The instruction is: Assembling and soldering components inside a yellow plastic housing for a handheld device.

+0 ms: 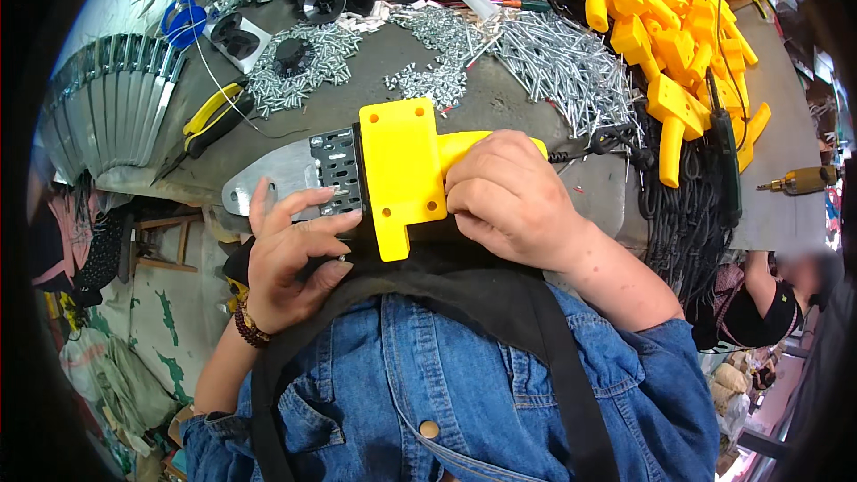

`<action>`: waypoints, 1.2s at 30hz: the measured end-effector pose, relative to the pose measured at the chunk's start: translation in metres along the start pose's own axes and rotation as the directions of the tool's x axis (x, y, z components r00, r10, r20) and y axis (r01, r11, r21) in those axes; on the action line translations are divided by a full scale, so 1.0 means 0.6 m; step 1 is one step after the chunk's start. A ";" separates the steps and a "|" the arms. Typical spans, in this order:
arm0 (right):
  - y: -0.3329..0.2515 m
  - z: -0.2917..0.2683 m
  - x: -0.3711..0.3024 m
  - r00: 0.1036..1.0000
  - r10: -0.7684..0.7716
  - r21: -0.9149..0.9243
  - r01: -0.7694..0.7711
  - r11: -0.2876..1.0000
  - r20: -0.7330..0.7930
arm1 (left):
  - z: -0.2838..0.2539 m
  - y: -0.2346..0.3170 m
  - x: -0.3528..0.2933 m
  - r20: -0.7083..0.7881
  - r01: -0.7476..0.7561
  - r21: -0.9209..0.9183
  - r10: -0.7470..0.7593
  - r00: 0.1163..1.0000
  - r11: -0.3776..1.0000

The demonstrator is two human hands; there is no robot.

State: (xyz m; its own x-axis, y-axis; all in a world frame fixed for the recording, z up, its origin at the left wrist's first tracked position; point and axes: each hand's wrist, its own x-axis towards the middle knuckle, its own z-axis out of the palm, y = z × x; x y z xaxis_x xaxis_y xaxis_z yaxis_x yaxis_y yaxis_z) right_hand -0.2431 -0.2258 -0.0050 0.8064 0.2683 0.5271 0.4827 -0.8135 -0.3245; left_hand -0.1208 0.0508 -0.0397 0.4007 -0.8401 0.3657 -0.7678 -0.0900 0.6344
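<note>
A yellow pipe welding iron [398,161] lies sideways in front of me at the bench edge. Its flat, pointed metal plate [268,171] points left, joined to the yellow body by a slotted metal guard [337,161]. My right hand [509,196] is closed over the yellow handle, whose end and black cord show beyond the knuckles. Below the plate and guard is my left hand [299,245], its upper fingers spread by the metal. Between its thumb and a fingertip is a tiny shiny piece [342,257], apparently a screw, mostly hidden.
Loose screws [303,62] and a heap of long screws [562,62] cover the far bench. Yellow-handled pliers [210,120] lie left, beside stacked metal plates [116,98]. Yellow housings [661,27] pile up at right, above black cords [674,232]. Another person [759,303] is at far right.
</note>
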 end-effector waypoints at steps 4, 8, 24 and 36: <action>0.012 -0.038 -0.004 1.000 0.013 -0.166 -0.011 0.986 0.010 | -0.012 -0.003 0.003 -0.038 -0.001 0.021 0.002 0.999 1.000; 0.007 -0.110 -0.016 0.988 0.153 -0.080 -0.156 0.985 -0.033 | -0.039 0.045 0.097 -0.078 -0.098 -0.126 0.089 0.993 0.987; 0.126 -0.132 0.039 0.723 0.674 -0.364 -0.594 0.718 0.149 | -0.092 -0.031 0.217 0.046 0.209 -0.772 -0.275 0.960 0.600; 0.159 -0.063 0.057 0.638 0.746 -0.642 -0.493 0.587 0.193 | -0.156 -0.143 0.160 -0.368 0.102 -0.771 -0.572 0.733 0.628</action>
State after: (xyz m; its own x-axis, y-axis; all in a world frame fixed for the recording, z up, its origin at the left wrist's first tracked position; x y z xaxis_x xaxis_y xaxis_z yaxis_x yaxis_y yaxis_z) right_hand -0.1821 -0.3139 0.0116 0.9401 -0.3361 -0.0574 -0.3333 -0.9413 0.0538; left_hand 0.0304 0.0281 0.0049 0.9168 -0.3673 0.1564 -0.0559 0.2699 0.9613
